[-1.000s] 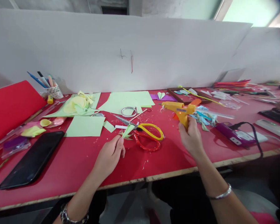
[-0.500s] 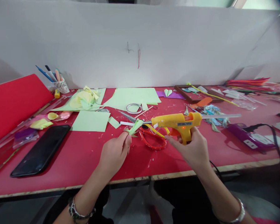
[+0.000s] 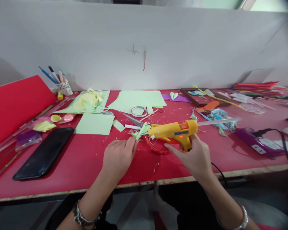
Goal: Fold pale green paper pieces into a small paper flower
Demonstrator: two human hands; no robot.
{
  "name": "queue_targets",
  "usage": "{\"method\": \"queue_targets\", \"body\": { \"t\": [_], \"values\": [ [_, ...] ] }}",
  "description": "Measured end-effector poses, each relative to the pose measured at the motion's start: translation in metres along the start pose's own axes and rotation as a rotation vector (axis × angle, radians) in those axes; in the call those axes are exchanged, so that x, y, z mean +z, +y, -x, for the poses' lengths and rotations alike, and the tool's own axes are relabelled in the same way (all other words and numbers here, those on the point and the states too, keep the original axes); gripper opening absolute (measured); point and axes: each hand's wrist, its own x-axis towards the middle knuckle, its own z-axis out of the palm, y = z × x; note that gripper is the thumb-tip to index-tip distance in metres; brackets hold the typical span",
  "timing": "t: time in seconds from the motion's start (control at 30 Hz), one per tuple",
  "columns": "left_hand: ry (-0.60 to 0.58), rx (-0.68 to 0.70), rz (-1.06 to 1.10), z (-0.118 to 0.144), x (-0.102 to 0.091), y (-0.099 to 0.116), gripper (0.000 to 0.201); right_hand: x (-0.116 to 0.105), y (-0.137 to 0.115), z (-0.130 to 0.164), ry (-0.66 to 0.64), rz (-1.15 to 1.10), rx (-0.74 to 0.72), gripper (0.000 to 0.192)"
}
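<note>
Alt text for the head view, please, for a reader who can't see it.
The right hand holds a yellow glue gun, nozzle at a folded green paper piece pinched by the left hand, over a red table. Scissors lie beneath; a phone lies left.

Glue gun (image 3: pixel 172 131) now at folded paper (image 3: pixel 141 131)

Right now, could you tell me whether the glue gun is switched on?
On, it seems: an orange light glows on the side of the glue gun held in the right hand.

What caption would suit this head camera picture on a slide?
Right hand aims a yellow glue gun at a folded green paper piece pinched by the left hand over a red table.
</note>
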Motion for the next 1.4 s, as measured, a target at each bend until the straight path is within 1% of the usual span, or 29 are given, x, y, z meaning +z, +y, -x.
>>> {"method": "queue_targets", "body": {
  "t": [0.1, 0.23, 0.33, 0.43, 0.57, 0.83, 1.1, 1.4],
  "values": [
    [-0.018, -0.021, 0.029, -0.0003, -0.0012, 0.0013, 0.032, 0.0, -0.001, -0.0002, -0.001, 0.0, -0.019, 0.04],
    [-0.093, -0.088, 0.092, -0.0021, -0.0029, 0.0035, 0.034, 0.0006, -0.0011, 0.0005, 0.018, 0.035, -0.039, 0.04],
    [-0.128, -0.094, 0.087, -0.0028, -0.0041, 0.0044, 0.034, 0.0007, -0.001, 0.0019, 0.05, 0.065, -0.066, 0.039],
    [-0.12, -0.069, 0.055, -0.0024, -0.0043, 0.0044, 0.034, 0.0009, -0.0014, 0.003, 0.074, 0.085, -0.086, 0.037],
    [-0.082, -0.046, 0.008, -0.0018, -0.0027, 0.0035, 0.034, 0.0011, -0.0021, 0.0033, 0.075, 0.084, -0.091, 0.034],
    [-0.048, -0.015, -0.008, -0.0018, -0.0017, 0.0035, 0.03, 0.0011, -0.0022, 0.0037, 0.093, 0.088, -0.086, 0.025],
    [-0.076, -0.027, -0.019, -0.0015, -0.0022, 0.005, 0.031, -0.0008, -0.0007, 0.0031, 0.078, 0.099, -0.049, 0.021],
    [-0.031, -0.022, -0.03, 0.0001, -0.0013, 0.0041, 0.028, -0.0008, 0.0007, 0.0011, 0.076, 0.103, -0.008, 0.02]
  ]
}}
